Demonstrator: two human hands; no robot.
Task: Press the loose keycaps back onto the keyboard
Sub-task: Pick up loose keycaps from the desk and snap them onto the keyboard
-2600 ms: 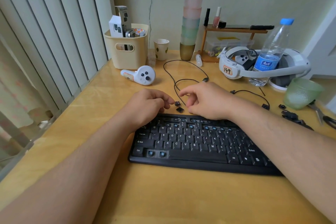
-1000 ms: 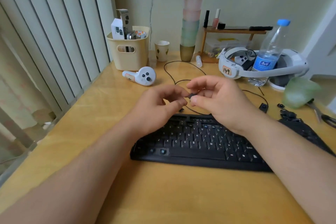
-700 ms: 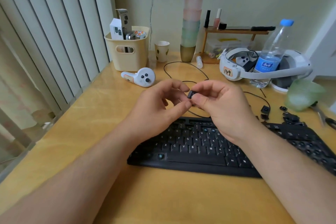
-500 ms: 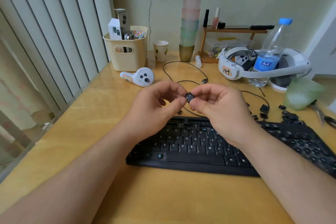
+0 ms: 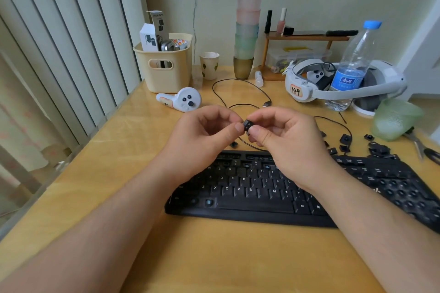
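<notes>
Above keyboard (image 5: 273,188) far edge: both hands pinch keycap (image 5: 247,124).

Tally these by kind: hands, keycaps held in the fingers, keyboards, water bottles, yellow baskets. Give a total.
Hands: 2, left hand and right hand
Held keycap: 1
Keyboard: 1
Water bottle: 1
Yellow basket: 1
Total: 6
</notes>
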